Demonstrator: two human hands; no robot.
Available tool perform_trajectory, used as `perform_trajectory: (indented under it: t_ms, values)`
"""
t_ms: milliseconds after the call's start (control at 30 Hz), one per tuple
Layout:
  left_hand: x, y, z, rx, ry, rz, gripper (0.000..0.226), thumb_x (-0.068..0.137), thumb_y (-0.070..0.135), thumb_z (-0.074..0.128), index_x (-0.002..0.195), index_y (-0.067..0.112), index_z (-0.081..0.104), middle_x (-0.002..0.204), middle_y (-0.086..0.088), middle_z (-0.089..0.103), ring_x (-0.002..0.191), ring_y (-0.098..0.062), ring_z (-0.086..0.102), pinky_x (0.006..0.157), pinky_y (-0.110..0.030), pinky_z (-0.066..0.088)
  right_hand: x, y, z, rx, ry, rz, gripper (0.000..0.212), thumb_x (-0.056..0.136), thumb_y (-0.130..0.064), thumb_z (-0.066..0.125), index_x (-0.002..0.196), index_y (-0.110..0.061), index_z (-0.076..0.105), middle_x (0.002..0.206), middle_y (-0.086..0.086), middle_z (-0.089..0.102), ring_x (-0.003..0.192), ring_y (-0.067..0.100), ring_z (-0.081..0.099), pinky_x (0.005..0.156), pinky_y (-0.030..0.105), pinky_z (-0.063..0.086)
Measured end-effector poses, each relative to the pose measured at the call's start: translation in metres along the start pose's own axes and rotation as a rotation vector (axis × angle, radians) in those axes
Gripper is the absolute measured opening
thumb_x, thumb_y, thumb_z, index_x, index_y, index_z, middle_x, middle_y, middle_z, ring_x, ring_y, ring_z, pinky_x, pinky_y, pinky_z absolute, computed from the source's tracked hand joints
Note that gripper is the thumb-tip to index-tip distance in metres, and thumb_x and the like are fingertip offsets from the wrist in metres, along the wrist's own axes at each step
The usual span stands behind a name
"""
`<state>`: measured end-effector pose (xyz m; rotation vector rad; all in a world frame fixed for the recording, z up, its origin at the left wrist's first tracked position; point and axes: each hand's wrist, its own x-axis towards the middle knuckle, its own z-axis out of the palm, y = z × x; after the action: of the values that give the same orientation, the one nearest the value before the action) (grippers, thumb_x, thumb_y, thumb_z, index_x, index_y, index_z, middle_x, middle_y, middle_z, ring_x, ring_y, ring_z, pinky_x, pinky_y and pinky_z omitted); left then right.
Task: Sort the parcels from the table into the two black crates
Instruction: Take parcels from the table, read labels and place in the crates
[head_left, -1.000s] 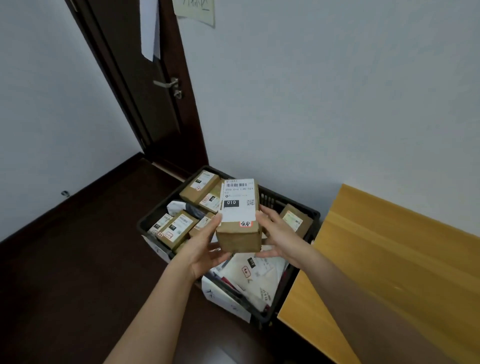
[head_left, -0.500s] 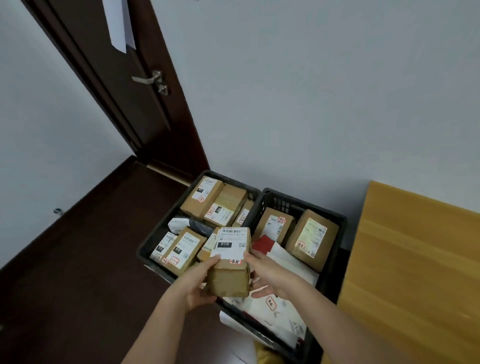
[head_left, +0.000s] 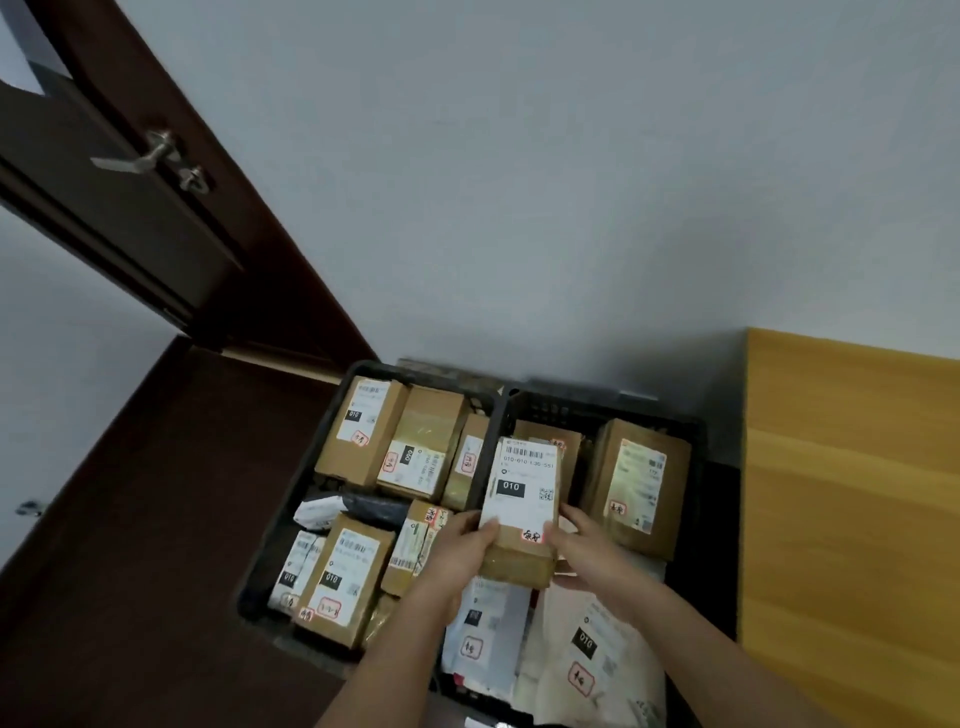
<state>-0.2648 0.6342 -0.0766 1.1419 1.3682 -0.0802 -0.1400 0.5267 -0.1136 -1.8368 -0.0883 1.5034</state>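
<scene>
Both hands grip one cardboard parcel (head_left: 521, 512), label up: my left hand (head_left: 464, 540) curls round its left side with the thumb on the label's lower corner, my right hand (head_left: 589, 548) clamps the right side, fingers underneath. Head view, the only one: the parcel hangs over the seam between the two crates, mostly above the right crate (head_left: 696, 431), not yet resting on anything that I can see.

Doing it well, my guess: read the red-ringed sticker near the label's bottom edge first, since that seems to decide the crate. Then lower the parcel flat, label up, into a gap, not onto the soft mailers. Both crates look crowded, so slide it in along the wall and let go only once it sits steady.

Counts, roughly. Crates: two, side by side against the wall, left crate (head_left: 363, 370) and right one touching. Left crate: about six brown boxes plus one dark soft bag; some overlap, so not certain. Right crate: two brown boxes at the back, about three pale flat mailers in front, partly hidden by my arms. Parcel in hand: one. On the table (head_left: 852, 467), at right: no parcels on the part in frame.
</scene>
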Motion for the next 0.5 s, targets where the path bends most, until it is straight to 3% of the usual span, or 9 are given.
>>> perform_trajectory:
  t_ms: [100, 200, 300, 400, 500]
  values:
    - [0.035, -0.001, 0.012, 0.145, -0.009, 0.072, 0.037, 0.099, 0.027, 0.055, 0.134, 0.015, 0.055, 0.114, 0.001, 0.064, 0.102, -0.016, 0.062, 0.085, -0.031, 0.053, 0.021, 0.003, -0.005, 0.0, 0.065, -0.009, 0.053, 0.102, -0.018, 0.051, 0.151, -0.024, 0.032, 0.118, 0.001, 0.06, 0.096, 0.015, 0.063, 0.065, 0.024, 0.054]
    - [0.065, 0.001, 0.021, 0.29, -0.01, 0.203, 0.037, 0.099, 0.023, 0.053, 0.136, 0.019, 0.051, 0.114, 0.008, 0.059, 0.103, -0.009, 0.055, 0.089, -0.027, 0.048, 0.044, 0.003, -0.006, -0.018, 0.151, -0.052, 0.057, 0.101, -0.016, 0.052, 0.152, -0.026, 0.03, 0.133, 0.0, 0.057, 0.106, 0.016, 0.06, 0.084, 0.035, 0.058]
    - [0.098, 0.001, 0.026, 0.404, -0.011, 0.324, 0.046, 0.1, 0.019, 0.052, 0.144, 0.021, 0.039, 0.128, 0.003, 0.056, 0.107, -0.008, 0.051, 0.09, -0.024, 0.045, 0.07, 0.002, -0.004, -0.054, 0.21, -0.107, 0.069, 0.098, -0.018, 0.056, 0.154, -0.037, 0.019, 0.149, -0.001, 0.047, 0.125, 0.022, 0.054, 0.099, 0.046, 0.051]
    - [0.133, -0.011, 0.025, 0.567, -0.003, 0.468, 0.055, 0.095, 0.01, 0.056, 0.144, 0.025, 0.035, 0.127, 0.0, 0.06, 0.112, -0.015, 0.057, 0.095, -0.033, 0.05, 0.096, 0.004, 0.001, -0.111, 0.247, -0.173, 0.086, 0.095, -0.012, 0.06, 0.154, -0.047, 0.007, 0.151, -0.003, 0.044, 0.127, 0.023, 0.053, 0.098, 0.042, 0.051]
    - [0.159, -0.026, 0.023, 0.908, 0.001, 0.586, 0.055, 0.093, 0.008, 0.055, 0.144, 0.022, 0.04, 0.145, -0.001, 0.047, 0.132, -0.021, 0.043, 0.11, -0.038, 0.036, 0.12, 0.011, 0.009, -0.172, 0.211, -0.187, 0.079, 0.097, -0.001, 0.051, 0.153, -0.044, 0.018, 0.149, 0.001, 0.046, 0.125, 0.022, 0.054, 0.1, 0.034, 0.049]
